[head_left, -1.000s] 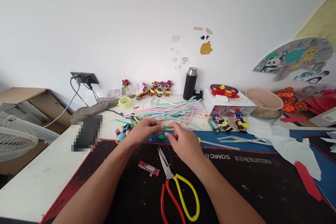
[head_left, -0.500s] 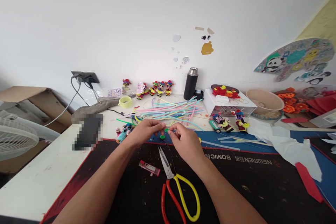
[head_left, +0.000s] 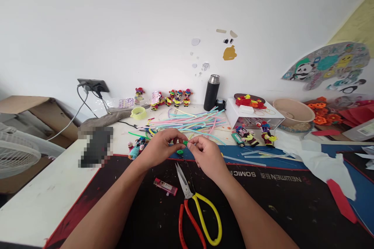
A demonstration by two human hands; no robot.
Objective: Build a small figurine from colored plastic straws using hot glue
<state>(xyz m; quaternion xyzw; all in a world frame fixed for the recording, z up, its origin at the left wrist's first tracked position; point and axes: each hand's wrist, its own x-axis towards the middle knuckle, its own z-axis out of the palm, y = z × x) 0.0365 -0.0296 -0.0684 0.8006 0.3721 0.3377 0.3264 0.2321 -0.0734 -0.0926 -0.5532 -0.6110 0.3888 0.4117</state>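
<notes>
My left hand and my right hand meet above the far edge of the mat, thumbs and fingers pinched together. Between their fingertips is a small green piece, mostly covered by the fingers; its exact kind is too small to make out. Just below hangs a green loop-like piece, from which a dark twisted strand runs down towards the scissors. The scissors, with one red and one yellow handle, lie partly spread on the mat below the hands. To their left rests a pink lighter.
Colourful pipe cleaners lie in a pile behind the hands. A black thermos stands by the wall near a white box. Small figurines line the back. A yellow tape roll and a fan are at left.
My left fingers have curled and closed in on the green piece beside my right fingertips. The green loop stays hanging below; the scissors and lighter lie as before.
</notes>
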